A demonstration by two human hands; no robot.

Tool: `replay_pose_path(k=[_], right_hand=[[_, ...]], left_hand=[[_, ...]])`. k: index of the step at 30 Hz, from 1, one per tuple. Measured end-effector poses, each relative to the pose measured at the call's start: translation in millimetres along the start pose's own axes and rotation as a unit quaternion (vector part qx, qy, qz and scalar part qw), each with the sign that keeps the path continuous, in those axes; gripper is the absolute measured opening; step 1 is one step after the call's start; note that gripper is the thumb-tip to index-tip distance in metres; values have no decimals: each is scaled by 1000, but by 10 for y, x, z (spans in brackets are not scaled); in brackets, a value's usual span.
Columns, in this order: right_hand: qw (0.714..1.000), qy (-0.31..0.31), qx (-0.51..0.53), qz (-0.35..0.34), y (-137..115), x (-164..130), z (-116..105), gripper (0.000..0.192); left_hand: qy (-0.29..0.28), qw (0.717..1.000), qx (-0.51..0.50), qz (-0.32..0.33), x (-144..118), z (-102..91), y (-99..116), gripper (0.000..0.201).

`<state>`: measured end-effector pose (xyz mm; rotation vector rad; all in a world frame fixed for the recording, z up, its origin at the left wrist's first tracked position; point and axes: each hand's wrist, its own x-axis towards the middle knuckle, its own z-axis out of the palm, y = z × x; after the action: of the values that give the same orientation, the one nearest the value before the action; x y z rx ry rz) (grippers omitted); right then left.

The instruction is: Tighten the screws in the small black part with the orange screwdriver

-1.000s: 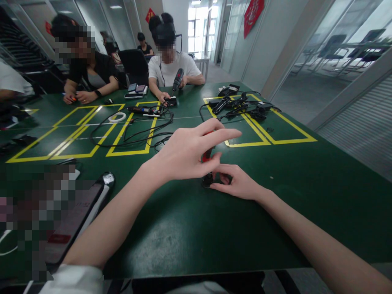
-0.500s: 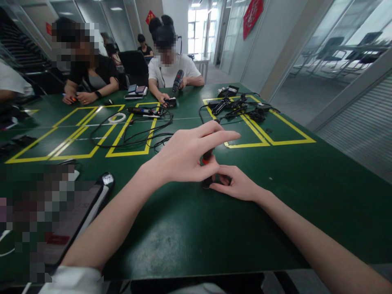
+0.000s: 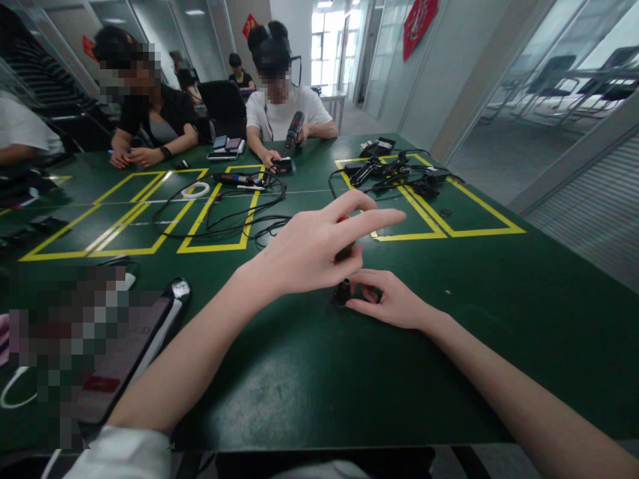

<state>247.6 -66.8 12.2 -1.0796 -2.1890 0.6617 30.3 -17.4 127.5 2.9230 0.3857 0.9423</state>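
Observation:
My left hand (image 3: 319, 249) is raised over the table, its fingers curled around a small black-and-red tool (image 3: 344, 249). Most of that tool is hidden behind the fingers, so its exact kind does not show. One finger points out to the right. Just below, a small black part (image 3: 342, 293) with a narrow round top and a wider base stands on the green table (image 3: 289, 392). My right hand (image 3: 392, 299) rests on the table, thumb and fingers closed at the right side of this part. A gap shows between the tool and the part's top.
A pixelated tablet-like device (image 3: 134, 352) lies at the left. Black cables (image 3: 219, 229), a white ring (image 3: 195, 191) and a pile of black cabled items (image 3: 389, 169) are further back. Across the table, a co-worker (image 3: 289, 113) holds a power drill (image 3: 295, 130); another person (image 3: 154, 126) sits left.
My left hand has lifted slightly with the tool, and the black part's top now shows beneath it. My right hand stays at the part. The whole view has shifted slightly.

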Motion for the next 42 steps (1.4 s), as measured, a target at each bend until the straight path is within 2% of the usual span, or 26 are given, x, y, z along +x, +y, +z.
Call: replay_pose_path(k=[7, 17, 23, 31, 42], right_hand=[[1000, 6, 0, -8, -1, -2, 11, 26], [1000, 7, -5, -7, -5, -3, 5, 27], [1000, -2, -4, 8, 2, -5, 8, 29], [1000, -7, -3, 16, -11, -1, 7, 27], [1000, 0, -3, 9, 14, -12, 31, 27]], left_hand=[[-16, 1000, -24, -4, 9, -5, 19, 50], [-11, 1000, -2, 11, 14, 4, 0, 53], [-23, 1000, 9, -7, 11, -11, 15, 49], [-36, 999, 17, -12, 8, -27, 39, 57], [-33, 999, 23, -1, 13, -15, 29, 53]])
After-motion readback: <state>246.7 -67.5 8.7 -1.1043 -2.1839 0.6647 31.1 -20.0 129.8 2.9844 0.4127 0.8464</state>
